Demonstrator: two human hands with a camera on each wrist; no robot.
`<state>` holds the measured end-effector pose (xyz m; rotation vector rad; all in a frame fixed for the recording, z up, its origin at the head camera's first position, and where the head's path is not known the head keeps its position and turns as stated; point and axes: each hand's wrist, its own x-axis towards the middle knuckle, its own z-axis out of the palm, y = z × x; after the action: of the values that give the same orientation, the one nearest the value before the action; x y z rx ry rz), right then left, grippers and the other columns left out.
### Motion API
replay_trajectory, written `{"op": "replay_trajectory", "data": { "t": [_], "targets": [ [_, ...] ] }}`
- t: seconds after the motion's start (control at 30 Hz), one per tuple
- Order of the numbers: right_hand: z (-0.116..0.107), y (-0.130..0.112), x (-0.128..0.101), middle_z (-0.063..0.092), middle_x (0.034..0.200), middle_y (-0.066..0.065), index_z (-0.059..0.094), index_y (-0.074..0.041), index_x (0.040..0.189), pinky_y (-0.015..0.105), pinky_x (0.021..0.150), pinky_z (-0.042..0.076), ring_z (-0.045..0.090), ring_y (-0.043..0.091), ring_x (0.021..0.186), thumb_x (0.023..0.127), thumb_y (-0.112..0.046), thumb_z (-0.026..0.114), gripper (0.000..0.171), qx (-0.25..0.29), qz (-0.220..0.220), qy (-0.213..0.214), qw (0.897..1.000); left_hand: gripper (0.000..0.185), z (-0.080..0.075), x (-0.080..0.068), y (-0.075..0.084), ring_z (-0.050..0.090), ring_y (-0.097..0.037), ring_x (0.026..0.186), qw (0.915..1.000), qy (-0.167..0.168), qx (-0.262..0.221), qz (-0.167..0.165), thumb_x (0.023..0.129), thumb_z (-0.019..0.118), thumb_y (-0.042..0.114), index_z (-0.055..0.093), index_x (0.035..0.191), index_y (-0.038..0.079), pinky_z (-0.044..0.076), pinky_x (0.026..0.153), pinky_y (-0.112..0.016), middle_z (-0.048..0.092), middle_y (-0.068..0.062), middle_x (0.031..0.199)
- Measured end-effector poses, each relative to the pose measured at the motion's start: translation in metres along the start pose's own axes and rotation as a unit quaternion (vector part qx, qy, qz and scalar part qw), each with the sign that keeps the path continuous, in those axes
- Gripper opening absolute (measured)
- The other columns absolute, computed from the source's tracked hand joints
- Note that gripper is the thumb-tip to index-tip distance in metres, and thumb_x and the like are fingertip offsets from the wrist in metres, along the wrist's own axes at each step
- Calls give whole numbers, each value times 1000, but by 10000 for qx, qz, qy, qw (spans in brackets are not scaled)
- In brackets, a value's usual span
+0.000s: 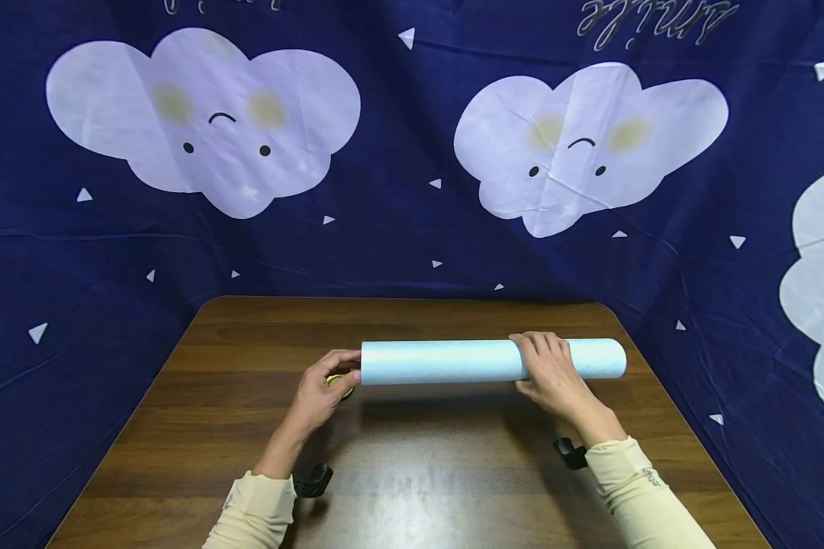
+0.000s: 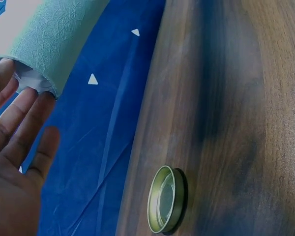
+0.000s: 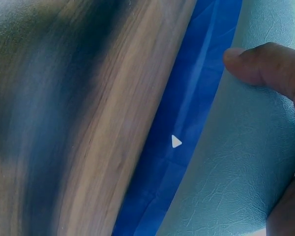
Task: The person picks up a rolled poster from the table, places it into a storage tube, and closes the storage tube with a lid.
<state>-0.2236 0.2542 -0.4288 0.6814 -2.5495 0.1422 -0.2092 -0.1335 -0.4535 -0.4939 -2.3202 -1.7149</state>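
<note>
Cream sleeves (image 1: pixel 261 507) sit nearest, leading to the hands. Right hand (image 1: pixel 555 371) grasps the pale blue roll (image 1: pixel 453 361), fingers wrapped over its top, thumb on its textured skin. Left hand (image 1: pixel 323 389) lies flat-fingered against the roll's open left end, holding nothing. Roll rests crosswise mid-table (image 1: pixel 412 473). Risk, I judge: a push could send the gold-rimmed lid (image 2: pixel 167 199) skidding, or the roll rolling toward the far edge, near the cloud-print cloth (image 1: pixel 412 152). Near side offers room.

Dark wooden table (image 1: pixel 412 488), rounded far corners, glossy patch just nearer than the hands. Beyond and either side of them hangs creased navy cloth (image 1: pixel 398 229), printed with pale clouds (image 1: pixel 206 114) and small triangles.
</note>
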Motion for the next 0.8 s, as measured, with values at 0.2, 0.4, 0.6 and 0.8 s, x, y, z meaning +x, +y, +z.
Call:
{"op": "replay_trajectory", "data": {
  "t": [0.2, 0.4, 0.6, 0.8],
  "targets": [
    [-1, 0, 1, 56, 114, 20, 50, -3, 125, 56, 88, 39, 49, 39, 106, 55, -17, 90, 82, 33, -14, 8, 10000, 30, -1, -1, 12, 62, -17, 98, 10000, 5, 63, -3, 85, 66, 3, 63, 115, -1, 50, 80, -13, 64, -18, 113],
    [-3, 1, 1, 55, 115, 19, 48, -4, 126, 57, 90, 38, 49, 40, 108, 56, -17, 89, 82, 57, 23, -54, 10000, 30, -6, -5, 37, 62, -37, 98, 9998, 85, 147, 82, 84, 65, -1, 62, 114, -7, 48, 80, -11, 65, -24, 108],
    [-3, 1, 1, 55, 115, 20, 49, -3, 126, 57, 91, 38, 49, 40, 108, 56, -17, 89, 82, 24, 27, -34, 10000, 31, -11, -3, 26, 63, -24, 99, 9995, 226, 197, 36, 86, 64, 1, 61, 116, -5, 52, 88, -37, 65, -23, 111],
    [-4, 1, 1, 55, 116, 20, 49, -3, 126, 57, 90, 38, 48, 40, 108, 55, -17, 90, 84, -15, 40, -30, 10000, 32, -17, 1, -3, 63, -21, 100, 9981, 365, 496, 57, 86, 67, 9, 62, 118, 4, 51, 88, -44, 66, -16, 113]
  ]
}}
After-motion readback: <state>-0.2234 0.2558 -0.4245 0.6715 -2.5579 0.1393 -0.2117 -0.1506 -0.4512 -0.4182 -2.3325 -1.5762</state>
